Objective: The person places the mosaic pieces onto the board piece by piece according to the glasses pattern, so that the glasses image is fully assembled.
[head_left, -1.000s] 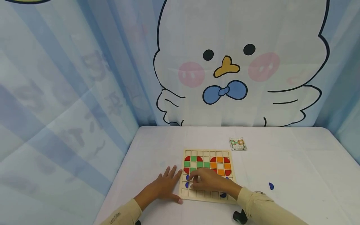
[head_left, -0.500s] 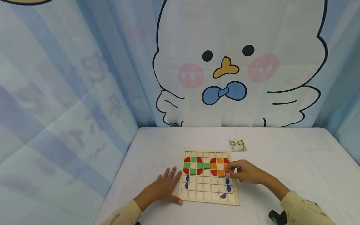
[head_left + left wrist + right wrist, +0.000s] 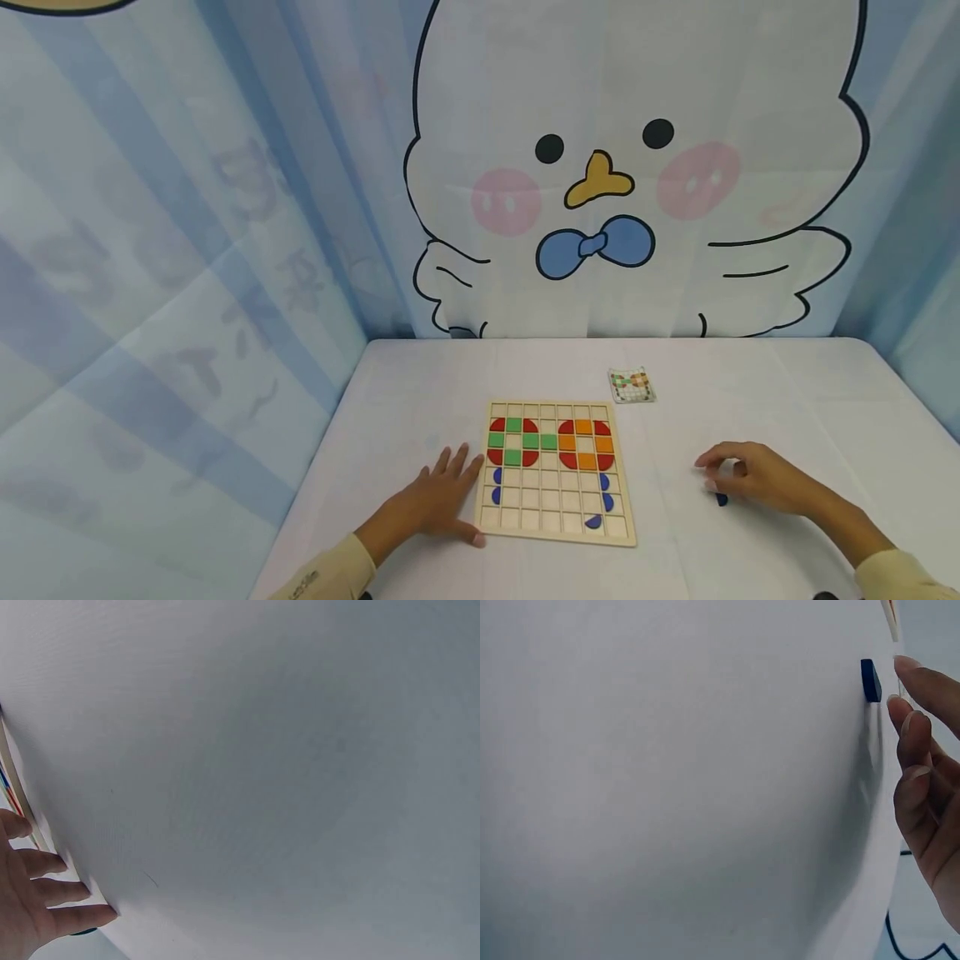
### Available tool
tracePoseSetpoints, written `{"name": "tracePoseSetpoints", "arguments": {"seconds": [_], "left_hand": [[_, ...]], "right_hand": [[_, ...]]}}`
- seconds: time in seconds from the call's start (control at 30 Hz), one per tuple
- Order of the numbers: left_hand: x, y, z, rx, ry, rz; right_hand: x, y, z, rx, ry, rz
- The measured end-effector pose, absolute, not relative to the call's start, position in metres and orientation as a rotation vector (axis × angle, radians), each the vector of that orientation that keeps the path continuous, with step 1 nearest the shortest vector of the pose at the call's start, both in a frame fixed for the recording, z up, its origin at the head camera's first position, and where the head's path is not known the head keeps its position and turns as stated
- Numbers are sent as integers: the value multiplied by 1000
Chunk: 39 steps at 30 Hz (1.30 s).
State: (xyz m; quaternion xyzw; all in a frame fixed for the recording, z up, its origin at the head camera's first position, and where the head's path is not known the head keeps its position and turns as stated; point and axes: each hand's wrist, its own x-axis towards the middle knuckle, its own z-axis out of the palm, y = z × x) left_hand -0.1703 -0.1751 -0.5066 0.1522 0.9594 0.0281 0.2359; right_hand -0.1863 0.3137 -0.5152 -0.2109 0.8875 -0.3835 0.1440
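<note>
A wooden grid board (image 3: pixel 555 533) lies on the table, with red, green and orange pieces in its upper rows. Several blue half-round pieces (image 3: pixel 608 502) sit in its lower part. My left hand (image 3: pixel 442 497) rests with spread fingers at the board's left edge, the index fingertip touching or very near it. Right of the board, my right hand (image 3: pixel 761 477) hovers over a loose blue half-round piece (image 3: pixel 871 681), partly hidden by the fingers in the head view. In the right wrist view its fingertips are bent and apart from the piece, holding nothing.
A small pattern card (image 3: pixel 632 385) lies behind the board's far right corner. The white table (image 3: pixel 697 367) ends at a curtain (image 3: pixel 600 300) with a cartoon print, and another curtain hangs at the left.
My right hand has gone from the board's lower left to its right edge, touching the red piece there, then further right to the loose blue piece. The left hand has stayed put.
</note>
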Motion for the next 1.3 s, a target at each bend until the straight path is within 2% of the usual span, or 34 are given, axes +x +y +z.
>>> {"name": "tracePoseSetpoints", "arguments": {"seconds": [0.5,0.77,1.3], "left_hand": [[-170,-178,-512,440,2645,75],[-171,-179,-511,441,2644,86],[-170,-177,-507,442,2639,83]], "right_hand": [[-180,335,-527,-903,2578,-1093],[-178,331,-531,-954,2599,-1110],[-179,308,-518,-637,2421,-1122]]}}
